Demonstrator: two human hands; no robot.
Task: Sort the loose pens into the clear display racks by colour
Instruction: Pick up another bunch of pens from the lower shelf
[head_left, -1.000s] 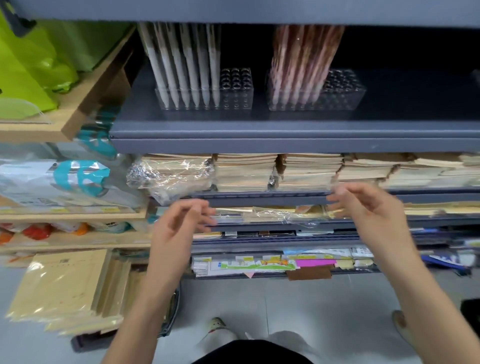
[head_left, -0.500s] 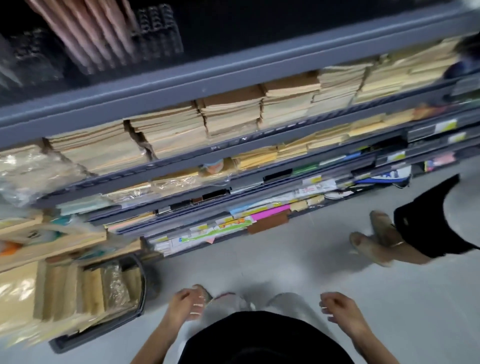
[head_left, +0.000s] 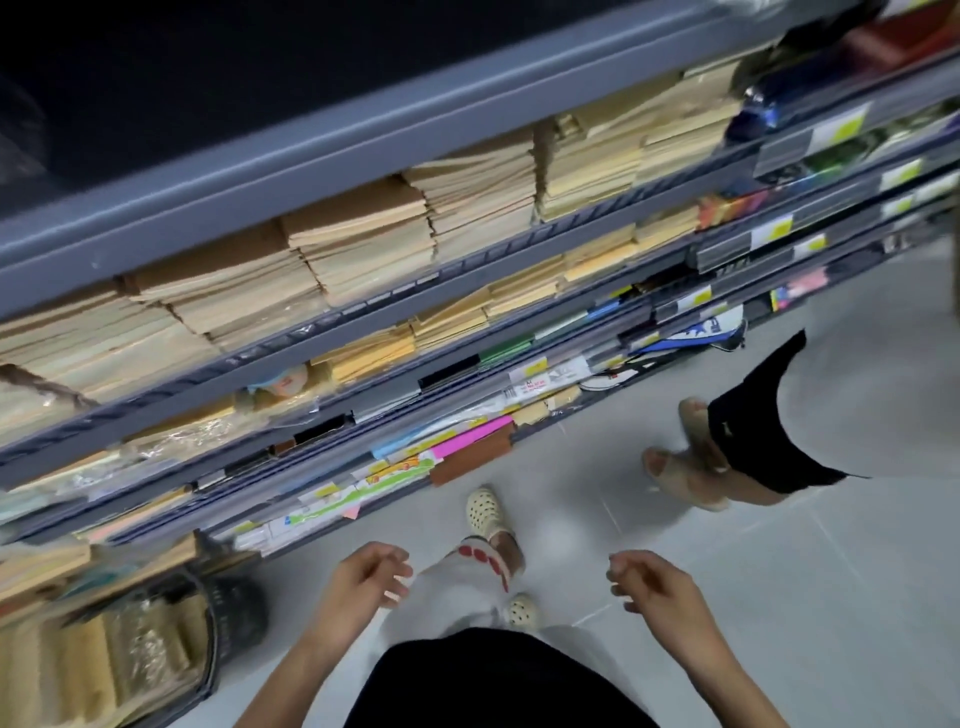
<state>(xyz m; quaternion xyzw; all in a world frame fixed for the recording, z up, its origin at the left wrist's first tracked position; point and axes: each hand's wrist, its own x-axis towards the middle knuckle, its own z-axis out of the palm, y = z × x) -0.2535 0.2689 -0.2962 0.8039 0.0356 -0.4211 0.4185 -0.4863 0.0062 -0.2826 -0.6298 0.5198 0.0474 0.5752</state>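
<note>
No pens and no clear racks show in the head view at this moment; the top shelf recess is dark. My left hand (head_left: 363, 574) hangs low over the floor with loosely curled fingers, holding nothing. My right hand (head_left: 654, 584) hangs at the same height to the right, fingers loosely curled, also holding nothing. Both hands are well below and in front of the grey shelving (head_left: 332, 150).
Stacks of brown envelopes (head_left: 363, 244) fill the upper shelves, coloured paper (head_left: 467, 436) lies on the lowest. A black basket (head_left: 197, 639) of packets stands on the floor at the left. Another person's legs and sandals (head_left: 691, 467) stand on the grey tiles to the right.
My view has swung down and to the right, so the pen racks left the frame. Both hands dropped from shelf height to near my legs. Another person's legs came into view.
</note>
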